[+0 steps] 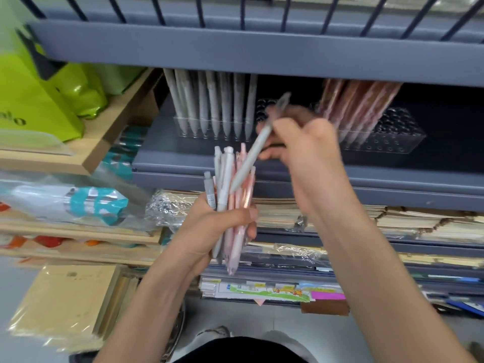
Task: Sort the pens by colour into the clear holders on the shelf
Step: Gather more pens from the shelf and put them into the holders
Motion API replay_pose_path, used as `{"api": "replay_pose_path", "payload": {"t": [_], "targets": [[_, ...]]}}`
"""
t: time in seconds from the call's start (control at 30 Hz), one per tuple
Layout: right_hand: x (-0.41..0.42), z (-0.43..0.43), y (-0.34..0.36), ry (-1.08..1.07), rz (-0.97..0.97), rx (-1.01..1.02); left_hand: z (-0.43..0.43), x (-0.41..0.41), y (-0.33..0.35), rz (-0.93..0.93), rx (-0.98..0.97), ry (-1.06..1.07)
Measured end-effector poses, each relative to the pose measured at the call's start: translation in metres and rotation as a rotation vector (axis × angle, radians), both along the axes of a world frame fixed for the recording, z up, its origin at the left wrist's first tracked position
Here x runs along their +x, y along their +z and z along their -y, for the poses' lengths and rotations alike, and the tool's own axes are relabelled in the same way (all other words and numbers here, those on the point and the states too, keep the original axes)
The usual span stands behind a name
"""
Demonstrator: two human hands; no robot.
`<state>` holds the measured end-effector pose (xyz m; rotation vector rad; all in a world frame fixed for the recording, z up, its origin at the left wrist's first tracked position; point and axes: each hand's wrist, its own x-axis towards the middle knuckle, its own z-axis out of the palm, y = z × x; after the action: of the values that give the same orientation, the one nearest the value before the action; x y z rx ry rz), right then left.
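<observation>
My left hand (209,229) grips a bundle of grey and pink pens (230,195), held upright in front of the shelf. Just above the bundle, my right hand (301,142) pinches a single grey pen (251,155), tilted with its tip down toward the bundle. On the grey shelf (183,158) behind, the left clear holder (209,129) carries several grey pens (212,100). The right clear holder (387,137) carries several pink-brown pens (358,106) at its left side; its other holes stand bare.
An upper shelf edge (235,51) overhangs the holders closely. Green bags (39,100) sit on a wooden rack at the left. Stacked paper packs (419,224) and notebooks fill the shelves below. Wrapped beige pads (68,302) lie at the lower left.
</observation>
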<state>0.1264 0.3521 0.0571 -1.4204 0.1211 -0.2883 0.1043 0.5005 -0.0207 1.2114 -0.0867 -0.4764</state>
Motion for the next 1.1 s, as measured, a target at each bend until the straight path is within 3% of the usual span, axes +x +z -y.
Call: {"api": "replay_pose_path", "payload": {"t": [0.1,0.37,0.47,0.6,0.8,0.97,1.1], "targets": [[0.006,0.007,0.011,-0.173,0.070,0.098,-0.016,-0.004,-0.005,-0.074,0.009,-0.045],[0.001,0.005,-0.006,-0.427,0.183,-0.007,-0.038,0.010,-0.006,-0.041,-0.042,0.043],[0.003,0.000,-0.006,-0.554,0.227,-0.128,-0.043,0.015,-0.003,-0.041,-0.062,0.089],[0.016,0.001,-0.010,-0.711,0.135,-0.464,-0.050,0.016,-0.003,-0.037,-0.075,0.114],[0.047,0.005,-0.008,-0.617,0.258,-0.696,-0.061,0.014,-0.011,-0.057,-0.082,0.164],[0.076,0.016,-0.001,-0.508,0.045,-0.940,-0.061,0.015,-0.011,-0.044,-0.078,0.166],[0.091,0.014,0.003,-0.460,0.070,-1.011,-0.059,0.016,-0.009,-0.029,-0.072,0.155]]}}
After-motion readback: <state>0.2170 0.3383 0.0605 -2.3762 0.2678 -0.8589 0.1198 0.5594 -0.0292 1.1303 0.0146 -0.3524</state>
